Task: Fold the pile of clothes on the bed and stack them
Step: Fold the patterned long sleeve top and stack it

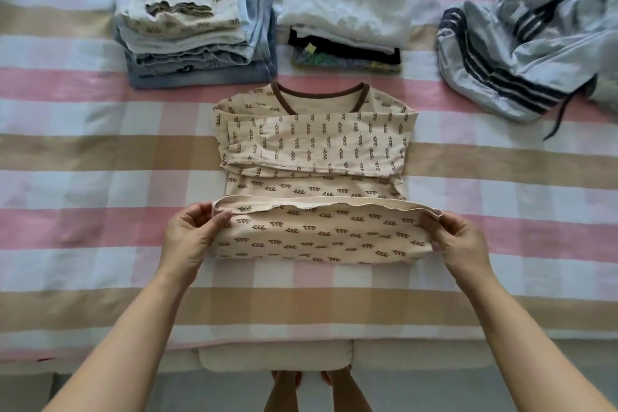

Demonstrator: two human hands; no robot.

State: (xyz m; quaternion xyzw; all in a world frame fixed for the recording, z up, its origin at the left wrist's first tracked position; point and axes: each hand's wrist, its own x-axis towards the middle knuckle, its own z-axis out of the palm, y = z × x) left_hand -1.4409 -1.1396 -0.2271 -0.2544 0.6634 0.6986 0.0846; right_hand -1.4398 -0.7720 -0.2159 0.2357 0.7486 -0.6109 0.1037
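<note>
View from above, looking down at a bed covered with a sheet (83, 160) checked in pink, tan and white. A cream shirt (314, 144) with small brown squiggles and a brown collar (321, 95) lies flat in the middle of the bed, collar at the far end. Its sleeves are folded across the chest, one over the other.

The near part of the shirt is raised off the sheet and turned up towards the collar. The left hand (190, 237) pinches the left end of the hem (311, 207) between thumb and curled fingers. The right hand (458, 244) pinches the right end the same way. Both bare forearms reach in from the near edge.

Beyond the shirt, at the far left, stands a tall stack of folded clothes (187, 27) in pale blue, denim and cream print. Just to the right of it is a second stack (344, 0), with white cloth on top and black and coloured pieces beneath. At the far right, well apart from the stacks, a grey-blue garment with dark stripes (521, 53) lies crumpled and unfolded, a dark cord trailing from it.

At the near edge, below the bed, a pale mat (277, 358) shows.
</note>
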